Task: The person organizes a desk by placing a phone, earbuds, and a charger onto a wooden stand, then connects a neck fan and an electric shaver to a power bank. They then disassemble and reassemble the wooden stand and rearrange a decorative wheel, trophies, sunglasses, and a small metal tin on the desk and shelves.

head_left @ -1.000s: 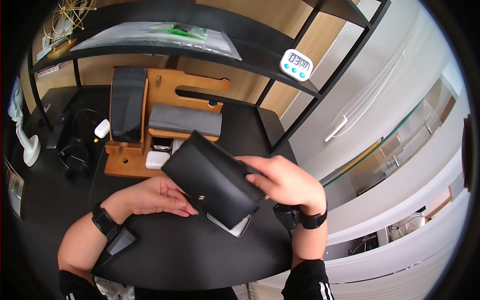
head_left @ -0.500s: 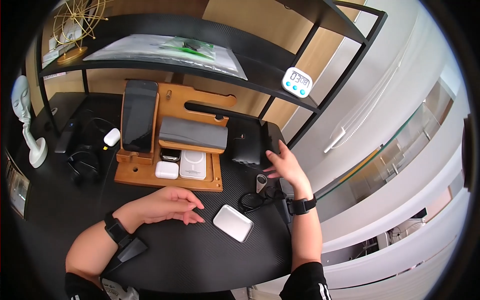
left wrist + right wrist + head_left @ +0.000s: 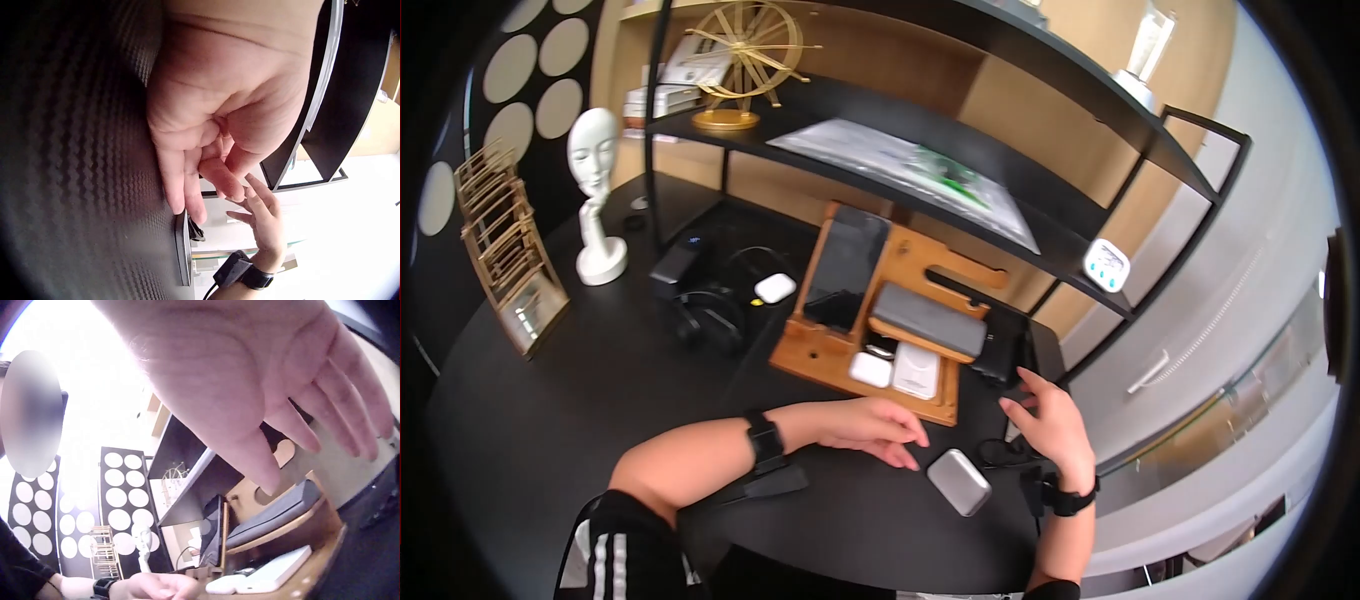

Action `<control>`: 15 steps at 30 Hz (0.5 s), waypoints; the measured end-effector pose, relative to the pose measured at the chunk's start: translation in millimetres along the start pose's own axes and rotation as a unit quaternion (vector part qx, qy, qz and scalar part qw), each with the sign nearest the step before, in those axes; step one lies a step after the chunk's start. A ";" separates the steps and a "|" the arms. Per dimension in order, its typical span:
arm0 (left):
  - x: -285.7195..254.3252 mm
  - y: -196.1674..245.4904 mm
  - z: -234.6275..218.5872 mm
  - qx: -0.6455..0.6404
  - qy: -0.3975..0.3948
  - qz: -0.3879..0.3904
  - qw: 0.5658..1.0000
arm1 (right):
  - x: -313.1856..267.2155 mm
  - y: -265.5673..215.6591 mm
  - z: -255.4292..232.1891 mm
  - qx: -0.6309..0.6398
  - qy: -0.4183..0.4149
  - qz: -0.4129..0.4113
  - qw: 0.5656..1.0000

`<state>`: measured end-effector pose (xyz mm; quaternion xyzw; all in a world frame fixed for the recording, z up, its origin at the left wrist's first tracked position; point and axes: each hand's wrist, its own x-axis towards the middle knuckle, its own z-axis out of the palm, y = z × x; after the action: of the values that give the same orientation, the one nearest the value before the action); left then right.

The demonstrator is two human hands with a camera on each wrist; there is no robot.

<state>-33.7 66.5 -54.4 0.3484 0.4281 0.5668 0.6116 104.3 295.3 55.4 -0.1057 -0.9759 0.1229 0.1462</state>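
On the black desk, the left hand is laid palm down with its fingers loosely extended and nothing held, just short of a silver case that lies flat near the front edge; the right hand is raised above the desk with fingers spread wide and empty, between the silver case and a black wallet; the wallet is seen at the right end of a wooden organiser, touching or just beside it; a phone, a grey pouch and a white power bank are kept in the organiser; black headphones are placed to its left.
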 end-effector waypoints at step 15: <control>-1.5 6.0 2.1 0.042 -0.017 -0.034 0.998 | 13.3 -98.4 29.9 0.258 0.028 -0.148 0.954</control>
<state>-34.1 65.8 -47.9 0.3684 0.4526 0.5217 0.6223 65.9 199.1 57.8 0.0774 -0.9113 0.3442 0.2124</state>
